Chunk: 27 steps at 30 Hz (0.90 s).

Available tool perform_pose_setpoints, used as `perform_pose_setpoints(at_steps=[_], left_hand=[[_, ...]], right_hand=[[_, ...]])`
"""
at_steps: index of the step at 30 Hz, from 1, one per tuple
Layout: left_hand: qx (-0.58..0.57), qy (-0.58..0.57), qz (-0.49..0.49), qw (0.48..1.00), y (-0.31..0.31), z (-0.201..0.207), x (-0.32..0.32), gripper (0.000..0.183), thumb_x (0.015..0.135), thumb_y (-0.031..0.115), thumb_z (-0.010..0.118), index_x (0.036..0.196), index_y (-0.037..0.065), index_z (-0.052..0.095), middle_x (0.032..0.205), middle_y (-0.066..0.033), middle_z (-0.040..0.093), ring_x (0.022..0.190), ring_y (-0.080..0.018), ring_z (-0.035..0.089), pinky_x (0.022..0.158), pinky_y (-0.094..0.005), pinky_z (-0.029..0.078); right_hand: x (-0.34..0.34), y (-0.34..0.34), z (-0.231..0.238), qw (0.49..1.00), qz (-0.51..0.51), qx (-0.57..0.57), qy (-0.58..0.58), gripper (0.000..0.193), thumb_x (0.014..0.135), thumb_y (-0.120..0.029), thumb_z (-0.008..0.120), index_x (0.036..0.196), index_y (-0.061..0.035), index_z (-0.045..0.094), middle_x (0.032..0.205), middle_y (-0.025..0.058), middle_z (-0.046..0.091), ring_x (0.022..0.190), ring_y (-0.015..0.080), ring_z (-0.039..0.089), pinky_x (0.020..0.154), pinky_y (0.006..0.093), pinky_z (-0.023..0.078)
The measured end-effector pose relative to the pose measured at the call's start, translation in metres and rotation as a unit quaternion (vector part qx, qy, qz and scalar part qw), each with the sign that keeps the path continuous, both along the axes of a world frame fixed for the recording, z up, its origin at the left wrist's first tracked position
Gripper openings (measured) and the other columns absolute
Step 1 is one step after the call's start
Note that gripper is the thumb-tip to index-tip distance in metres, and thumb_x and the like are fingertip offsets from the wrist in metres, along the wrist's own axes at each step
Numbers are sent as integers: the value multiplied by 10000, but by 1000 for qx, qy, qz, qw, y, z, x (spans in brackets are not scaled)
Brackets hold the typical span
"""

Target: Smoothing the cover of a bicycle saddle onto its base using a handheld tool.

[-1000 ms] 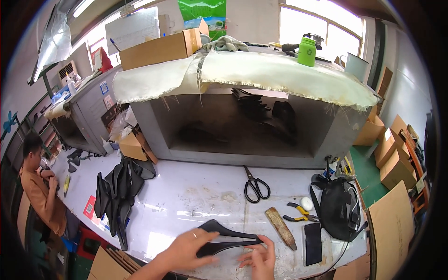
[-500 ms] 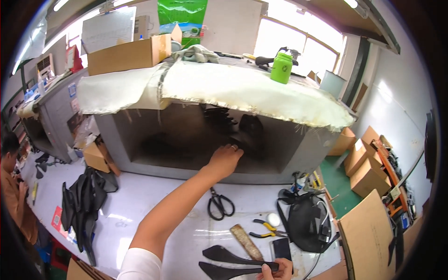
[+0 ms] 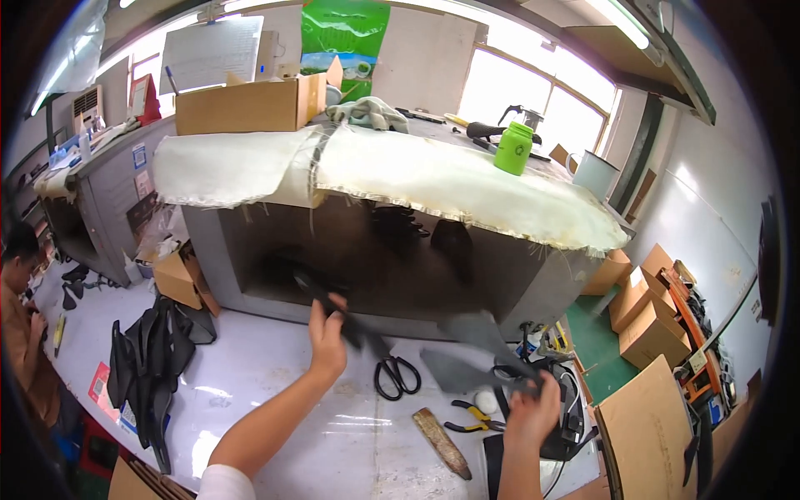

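My left hand [image 3: 328,335] is closed on a long dark flat piece [image 3: 313,287], smeared by motion, at the front of the grey box [image 3: 237,302] with an open front. My right hand [image 3: 533,408] grips the ends of two tapered black flat pieces [image 3: 454,372], which fan out to the left and are blurred too. Between the hands, black-handled scissors [image 3: 397,378] lie on the white table. Inside the dark opening, several black pieces [image 3: 395,223] and another dark shape [image 3: 451,247] show dimly.
A worn flat bar [image 3: 442,442], yellow-handled pliers [image 3: 475,416] and a black bag [image 3: 558,392] lie near my right hand. Black cut pieces [image 3: 152,358] are heaped at left. Whitish cloth [image 3: 433,183] overhangs the box, with a green bottle [image 3: 514,149] on top. A person [image 3: 23,308] sits far left.
My left hand has drawn back from the opening and now holds a dark piece. My right hand has risen from the lower edge with its two black pieces.
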<state>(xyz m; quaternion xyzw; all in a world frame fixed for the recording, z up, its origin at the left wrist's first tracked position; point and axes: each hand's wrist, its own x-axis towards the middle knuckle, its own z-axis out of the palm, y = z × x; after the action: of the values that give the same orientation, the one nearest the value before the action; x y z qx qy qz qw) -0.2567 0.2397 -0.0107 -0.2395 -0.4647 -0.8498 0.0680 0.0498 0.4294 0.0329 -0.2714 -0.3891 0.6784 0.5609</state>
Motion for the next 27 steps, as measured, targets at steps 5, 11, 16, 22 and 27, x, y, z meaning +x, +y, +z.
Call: perform_pose_setpoints(at_steps=[5, 11, 16, 22, 27], left_hand=[[-56, -237, -261, 934, -74, -53, 51, 561, 1120, 609, 409, 1020, 76, 555, 650, 0, 469, 613, -140, 458, 722, -326, 470], [-8, -309, -376, 874, -133, -64, 63, 409, 1168, 430, 420, 1211, 46, 556, 768, 10, 418, 644, -104, 398, 738, -293, 456], [19, -357, -444, 821, -114, -54, 56, 484, 1150, 531, 403, 953, 106, 524, 616, 58, 315, 531, -88, 335, 592, -263, 367], [26, -382, -443, 811, -119, -78, 47, 492, 1139, 558, 411, 943, 118, 512, 582, 63, 315, 503, -70, 316, 546, -252, 326], [58, -352, -497, 791, -105, -58, 53, 488, 1146, 558, 398, 962, 124, 523, 596, 66, 328, 515, -72, 315, 550, -254, 322]], right_hand=[[-146, 41, -20, 975, 217, -41, 12, 355, 1113, -168, 536, 1386, 58, 508, 1160, 194, 658, 971, 336, 758, 855, 422, 652], [-220, 66, -25, 972, 207, 8, -109, 345, 1065, -44, 552, 1400, 38, 545, 1235, 189, 659, 1080, 319, 735, 879, 405, 634], [-259, 175, -28, 625, -86, 543, -555, 524, 1023, -221, 657, 1462, 40, 540, 1393, 278, 633, 1283, 407, 636, 1089, 494, 519], [-341, 234, -74, 530, -3, 580, -618, 518, 1001, -355, 647, 1353, 23, 605, 1264, 323, 658, 1154, 506, 654, 1009, 591, 531], [-335, 449, -36, 921, 370, -93, 76, 313, 1094, -125, 558, 1350, 42, 624, 1357, 173, 664, 1182, 249, 675, 1041, 328, 585]])
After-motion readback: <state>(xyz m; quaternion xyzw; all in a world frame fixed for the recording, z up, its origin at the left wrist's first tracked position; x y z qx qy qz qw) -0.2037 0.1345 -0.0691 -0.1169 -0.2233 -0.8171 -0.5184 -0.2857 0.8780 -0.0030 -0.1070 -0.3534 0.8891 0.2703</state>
